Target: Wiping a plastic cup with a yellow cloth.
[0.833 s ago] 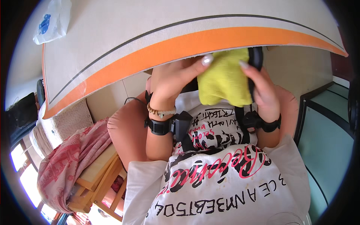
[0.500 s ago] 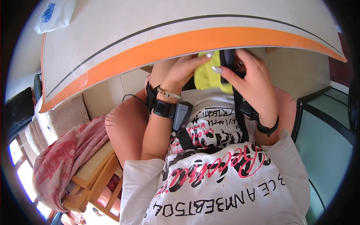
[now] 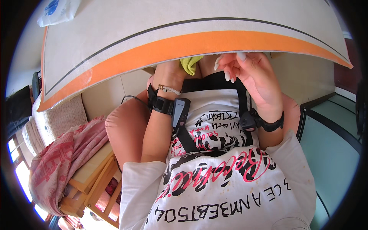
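Observation:
At the table's near edge, my left hand (image 3: 170,73) reaches under the orange border, and its fingers are hidden there. A crumpled piece of yellow-green cloth (image 3: 189,66) hangs beside that hand and appears gripped by it; only its lower end shows. My right hand (image 3: 255,73) is raised to the right of the cloth, apart from it. Its fingers are loosely bent and spread, with nothing visible between them, and the table edge cuts off the top of the hand. Straps with dark devices circle both wrists, and a beaded bracelet (image 3: 168,89) is on the left one.
The white tabletop (image 3: 184,32) with its orange border (image 3: 153,48) spans the view above my lap. A plastic bag (image 3: 57,14) lies at its far left. A wooden chair (image 3: 90,178) draped with pink cloth (image 3: 57,168) stands left; a glass-panelled cabinet (image 3: 329,142) stands right.
My right hand has let go of the yellow-green cloth. My left hand has moved left and under the table edge with it. The dark piece beside the cloth is out of sight.

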### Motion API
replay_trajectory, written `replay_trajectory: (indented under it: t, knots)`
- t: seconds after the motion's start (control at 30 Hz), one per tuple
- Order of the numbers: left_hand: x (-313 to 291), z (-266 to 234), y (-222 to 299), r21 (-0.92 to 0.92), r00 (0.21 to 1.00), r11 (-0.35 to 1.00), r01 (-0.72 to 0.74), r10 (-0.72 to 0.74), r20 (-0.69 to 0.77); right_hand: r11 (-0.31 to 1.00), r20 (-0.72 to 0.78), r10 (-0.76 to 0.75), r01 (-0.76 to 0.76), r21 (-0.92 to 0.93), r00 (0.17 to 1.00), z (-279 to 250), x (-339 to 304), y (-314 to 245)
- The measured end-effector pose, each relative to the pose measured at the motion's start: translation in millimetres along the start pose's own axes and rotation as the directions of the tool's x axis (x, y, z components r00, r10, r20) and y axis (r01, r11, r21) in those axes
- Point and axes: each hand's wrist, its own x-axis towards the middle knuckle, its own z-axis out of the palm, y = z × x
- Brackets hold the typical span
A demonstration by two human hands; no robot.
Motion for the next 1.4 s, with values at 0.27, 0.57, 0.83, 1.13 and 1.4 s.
replay_trajectory:
  t: [0.27,0.57,0.83,1.13,1.4]
  knots:
    - [-7.5,10.7,3.9,0.031,0.998,0.999,-0.008,0.01,-0.055,0.998,-0.011,-0.015,0.016,0.054,1.0,-1.1,-1.4,4.2]
    - [-4.5,2.4,-0.8,0.033,1.0,0.999,-0.01,0.01,-0.005,0.966,-0.003,0.079,-0.076,0.247,0.997,-6.1,-0.1,7.2]
    - [3.3,-13.7,-4.3,0.008,1.0,1.0,-0.005,0.005,-0.021,0.927,0.082,0.052,-0.079,0.366,0.995,-12.2,1.5,14.1]
    - [9.8,-25.8,-10.6,-0.163,0.995,0.982,0.094,-0.099,-0.022,0.92,0.114,0.005,-0.049,0.388,0.993,-13.3,4.6,15.0]
    - [1.2,-9.6,-4.9,-0.137,0.998,0.99,0.037,-0.045,-0.052,1.0,0.264,-0.01,0.009,0.003,0.965,-8.3,-0.2,6.4]
